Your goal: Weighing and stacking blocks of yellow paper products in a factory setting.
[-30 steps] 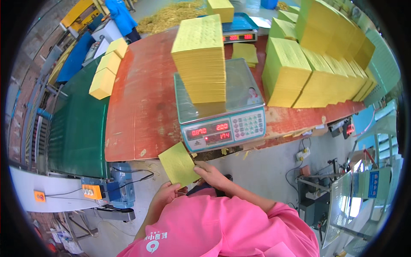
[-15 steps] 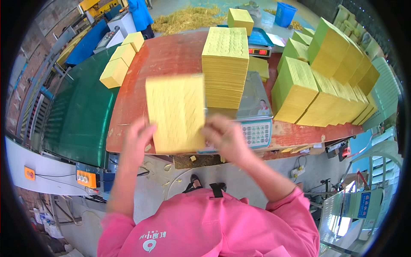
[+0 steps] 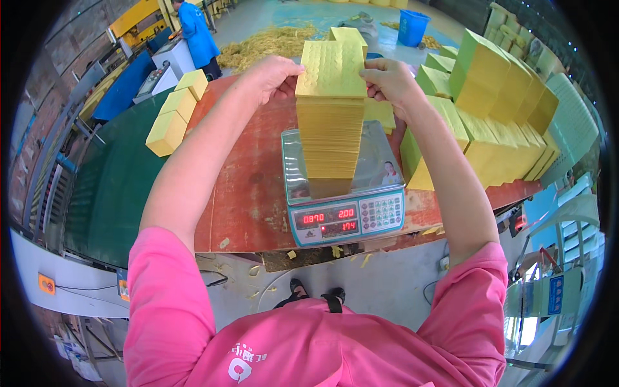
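A tall stack of yellow paper sheets stands on the digital weighing scale, whose red display is lit. On top lies a yellow embossed sheet bundle. My left hand pinches its left edge, thumb and fingertips closed on the paper. At the opposite edge my right hand grips it the same way, its other fingers curled. Whether the bundle rests fully on the stack I cannot tell, nor how many sheets it has.
Several yellow paper blocks crowd the red table's right side. Three more blocks line the green conveyor belt at left. Behind the scale is another block. Beyond are a blue bin, a scrap pile and a person in blue.
My hands have carried the yellow sheet bundle from in front of me, left of the stack, forward and right onto the stack's top. The scale's front display has come into sight.
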Action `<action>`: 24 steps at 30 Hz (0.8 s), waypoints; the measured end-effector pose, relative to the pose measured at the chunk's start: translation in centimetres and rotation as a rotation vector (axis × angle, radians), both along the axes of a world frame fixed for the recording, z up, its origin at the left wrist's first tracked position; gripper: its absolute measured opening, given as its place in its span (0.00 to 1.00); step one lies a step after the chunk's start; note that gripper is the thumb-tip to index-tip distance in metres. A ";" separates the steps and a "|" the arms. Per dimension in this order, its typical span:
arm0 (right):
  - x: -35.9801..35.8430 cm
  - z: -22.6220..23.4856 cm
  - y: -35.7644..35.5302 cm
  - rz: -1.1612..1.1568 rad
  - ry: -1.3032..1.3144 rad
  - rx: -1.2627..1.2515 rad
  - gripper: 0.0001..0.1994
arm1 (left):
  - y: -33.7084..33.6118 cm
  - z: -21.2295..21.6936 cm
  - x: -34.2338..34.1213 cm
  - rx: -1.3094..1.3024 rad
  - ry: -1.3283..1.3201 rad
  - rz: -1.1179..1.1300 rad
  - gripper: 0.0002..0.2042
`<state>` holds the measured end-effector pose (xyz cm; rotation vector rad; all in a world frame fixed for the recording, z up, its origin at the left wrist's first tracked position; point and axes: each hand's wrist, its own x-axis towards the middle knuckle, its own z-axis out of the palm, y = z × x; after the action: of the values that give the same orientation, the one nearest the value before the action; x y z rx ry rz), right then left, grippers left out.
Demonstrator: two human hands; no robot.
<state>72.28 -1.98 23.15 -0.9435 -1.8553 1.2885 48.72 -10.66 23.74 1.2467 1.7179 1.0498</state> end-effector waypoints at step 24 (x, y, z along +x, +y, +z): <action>0.4 -2.3 -0.6 0.037 -0.020 0.046 0.14 | -1.5 -2.4 0.4 0.087 0.022 0.006 0.13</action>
<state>72.70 -2.62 20.90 -0.9051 -1.9180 1.2566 49.11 -12.16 21.35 1.3122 1.7095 1.1294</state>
